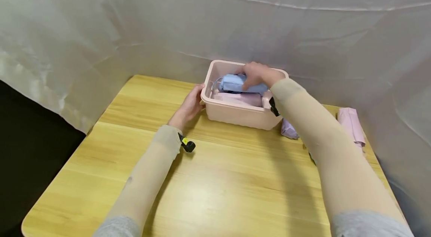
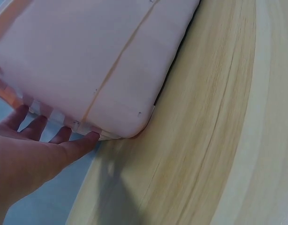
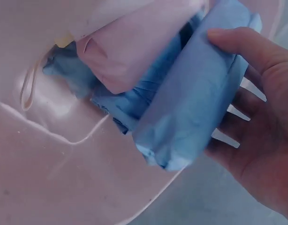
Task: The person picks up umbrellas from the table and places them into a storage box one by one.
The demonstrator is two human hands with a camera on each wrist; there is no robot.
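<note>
Pink plastic bin: set at the far edge of the wooden table, steadied at its left end by the left hand, fingers straight. Blue folded cloth: gripped inside the bin by the right hand, fingers curled round it, above a pink folded cloth.

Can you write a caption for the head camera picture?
Right hand grips a blue bundle in the pink tub.
</note>
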